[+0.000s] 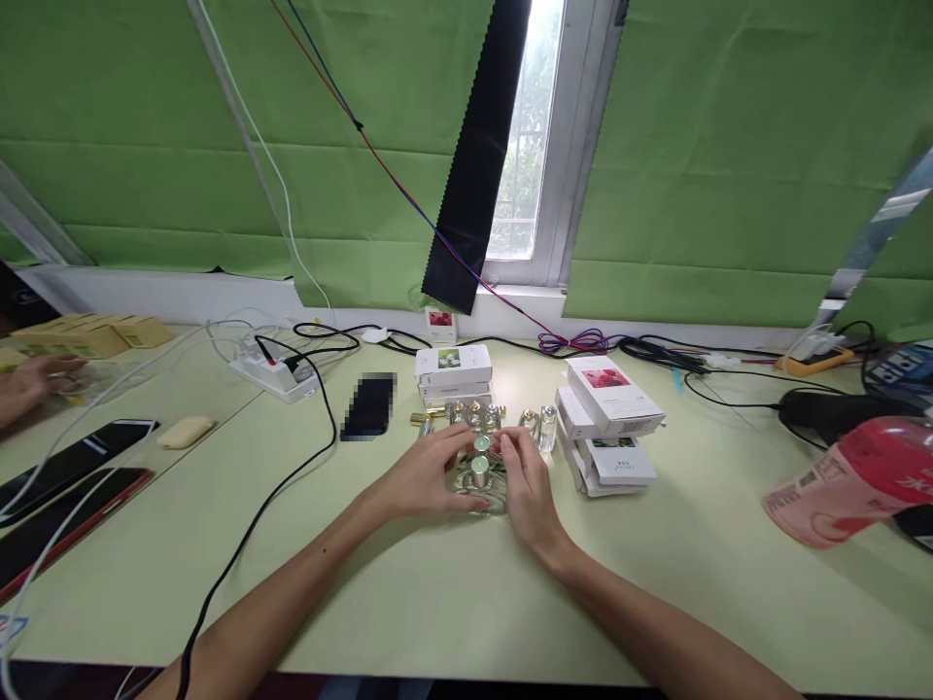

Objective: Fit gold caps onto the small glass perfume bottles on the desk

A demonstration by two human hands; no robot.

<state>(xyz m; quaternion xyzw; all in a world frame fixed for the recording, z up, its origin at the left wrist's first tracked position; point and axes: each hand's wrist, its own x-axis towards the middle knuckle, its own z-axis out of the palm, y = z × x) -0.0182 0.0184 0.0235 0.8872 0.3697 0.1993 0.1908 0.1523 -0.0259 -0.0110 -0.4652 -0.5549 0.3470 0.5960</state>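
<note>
At the middle of a pale green table, your two bare hands cup a pair of small clear glass bottles with green-topped silver caps, one in front of the other. Your left hand curves in from the left, half open, fingers apart from the thumb, which reaches in low by the front bottle's base. Your right hand curls along the right side, fingers bent, fingertips near the rear cap. I cannot tell whether either hand grips the glass or only surrounds it.

Just beyond your fingers stand three more bottles in a row, with two others to their right. Gold-coloured pieces lie to the left of the row. Behind it is a stack of white boxes; a second, looser stack sits to your right. A dark phone, blurred out, lies left of your hands. At the far left, another person's hand rests near yellow boxes.
</note>
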